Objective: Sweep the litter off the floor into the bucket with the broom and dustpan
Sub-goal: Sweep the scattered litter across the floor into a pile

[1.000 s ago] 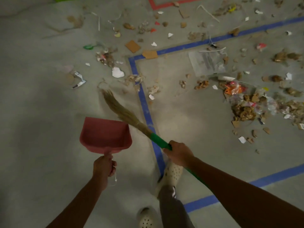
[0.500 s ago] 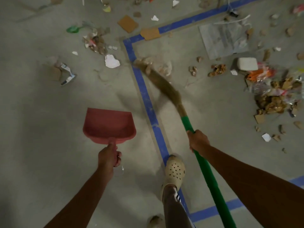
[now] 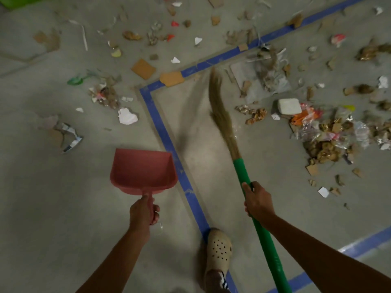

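Across the grey floor [image 3: 63, 218], litter is strewn on both sides of a blue tape [image 3: 167, 142] line that turns a corner ahead. Thickest is the heap [image 3: 325, 144] at right: brown crumbs, clear wrappers and an orange scrap, with a white block [image 3: 289, 106] at its near edge. A clear sheet [image 3: 260, 81] lies just inside the corner. A tan card [image 3: 171, 78] lies on the tape, and a cardboard square [image 3: 143, 68] sits just beyond it. Left of the tape are a white scrap [image 3: 127, 116], a crumpled wrapper [image 3: 72, 138] and a green bit [image 3: 75, 81]. A pale shoe [image 3: 219, 249] stands on the tape near the bottom edge.

The broom [image 3: 222, 115] reaches forward inside the taped corner. Its straw head is blurred, with the tip near the tape and just left of the sheet. Bare floor lies between the straw and the heap. The broom's green handle runs back under the right arm. The right hand [image 3: 257, 200] has its fingers wrapped round the handle, just below the straw. The dustpan [image 3: 143, 170], dull red with a bare tray, is just left of the tape, its mouth facing away. Whether it touches the floor cannot be told. The left hand [image 3: 142, 212] grips its short handle, thumb along the top.
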A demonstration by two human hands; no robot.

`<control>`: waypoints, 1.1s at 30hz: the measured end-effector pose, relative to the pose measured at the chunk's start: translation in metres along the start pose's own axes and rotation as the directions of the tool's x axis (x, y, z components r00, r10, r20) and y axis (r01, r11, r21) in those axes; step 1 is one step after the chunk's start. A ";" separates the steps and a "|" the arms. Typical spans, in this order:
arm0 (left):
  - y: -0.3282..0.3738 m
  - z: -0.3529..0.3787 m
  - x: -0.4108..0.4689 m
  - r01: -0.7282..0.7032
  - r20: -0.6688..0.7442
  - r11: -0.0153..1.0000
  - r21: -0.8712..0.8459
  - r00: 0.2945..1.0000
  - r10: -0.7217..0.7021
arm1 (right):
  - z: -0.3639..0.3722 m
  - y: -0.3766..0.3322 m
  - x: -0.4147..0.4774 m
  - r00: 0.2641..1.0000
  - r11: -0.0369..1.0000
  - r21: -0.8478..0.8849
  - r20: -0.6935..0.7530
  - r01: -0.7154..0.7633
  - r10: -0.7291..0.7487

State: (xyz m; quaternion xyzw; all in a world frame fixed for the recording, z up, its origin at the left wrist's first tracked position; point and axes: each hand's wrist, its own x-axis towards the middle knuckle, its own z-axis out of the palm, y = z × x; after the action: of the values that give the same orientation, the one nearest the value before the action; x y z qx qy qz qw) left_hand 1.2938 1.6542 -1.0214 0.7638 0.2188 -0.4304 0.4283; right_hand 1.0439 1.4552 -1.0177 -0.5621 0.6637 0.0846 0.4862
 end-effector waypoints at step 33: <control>0.024 -0.363 0.168 0.051 -0.274 0.970 -0.239 0.955 -0.117 | 0.445 -0.238 -0.067 0.872 0.680 -0.580 0.449 0.449 -0.193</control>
State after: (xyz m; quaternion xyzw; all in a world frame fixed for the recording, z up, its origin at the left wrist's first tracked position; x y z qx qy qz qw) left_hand 1.5706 1.9421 -1.0565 0.7534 0.3590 -0.3054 0.4585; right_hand 1.4793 1.7088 -1.0929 -0.7827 0.3791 0.3275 0.3694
